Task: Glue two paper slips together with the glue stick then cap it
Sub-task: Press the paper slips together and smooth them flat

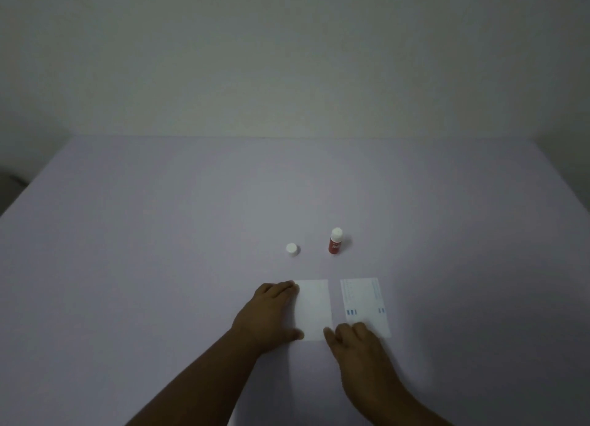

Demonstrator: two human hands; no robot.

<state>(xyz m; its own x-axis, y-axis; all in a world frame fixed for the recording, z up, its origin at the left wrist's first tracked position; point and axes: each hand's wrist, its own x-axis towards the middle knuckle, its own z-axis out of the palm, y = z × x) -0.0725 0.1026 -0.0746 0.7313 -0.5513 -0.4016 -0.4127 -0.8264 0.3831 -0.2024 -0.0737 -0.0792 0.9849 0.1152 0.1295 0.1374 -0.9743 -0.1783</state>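
beside the plain slip [314,307], left hand [271,314] flat, right hand [357,339] on printed slip [365,301], both grips released

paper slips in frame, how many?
2. Blank slip beside the left hand; printed slip to its right, near end under the right hand. None seems hidden.

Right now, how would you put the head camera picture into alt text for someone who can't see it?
Two bare hands rest on two paper slips lying side by side on a pale purple table: the left hand at the plain slip, the right hand on the printed slip. Beyond them stand a red glue stick, upright and uncapped, and its white cap, apart.
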